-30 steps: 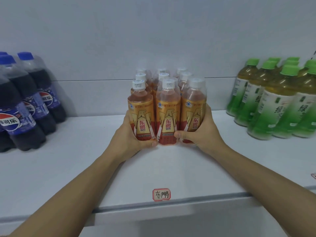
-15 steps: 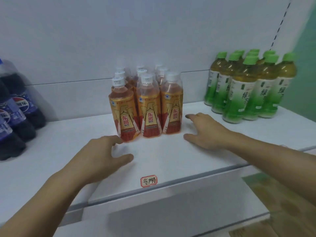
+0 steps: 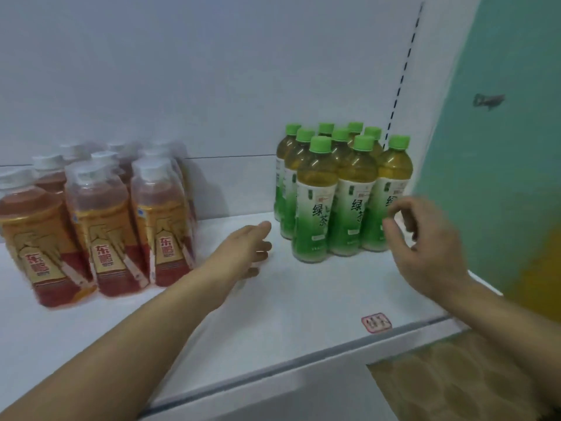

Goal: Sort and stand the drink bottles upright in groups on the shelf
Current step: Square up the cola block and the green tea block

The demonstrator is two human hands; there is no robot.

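Change: both hands have let go of the orange-labelled bottles and moved rightward, and the view has swung right, so the cola bottles seen earlier are out of frame.
Orange group: clear plastic bottles of amber-red drink with white caps and gold-and-red labels (image 3: 100, 226) stand upright in a tight block at the left of the shelf; the label reads 东鹏; smaller print is blurred.
Shelf: the flat white shelf board (image 3: 303, 299) carries both groups, well apart from each other.
Left hand: the left hand (image 3: 246, 250) reaches between the two groups, fingers straight and relaxed, holding nothing; whether it touches the shelf cannot be told.
Green group: clear plastic bottles of yellow-green tea with green screw caps and white-to-green labels (image 3: 340, 192) stand upright in a packed block at the right; the labels read 绿茶.
Right hand: the right hand (image 3: 425, 235) hovers just in front of the rightmost green-capped bottle, fingers loosely curled with thumb and forefinger apart, gripping nothing.
Tag: a small white sticker with a red border (image 3: 376, 322) lies near the shelf's front edge; its handwriting is too blurred to read.
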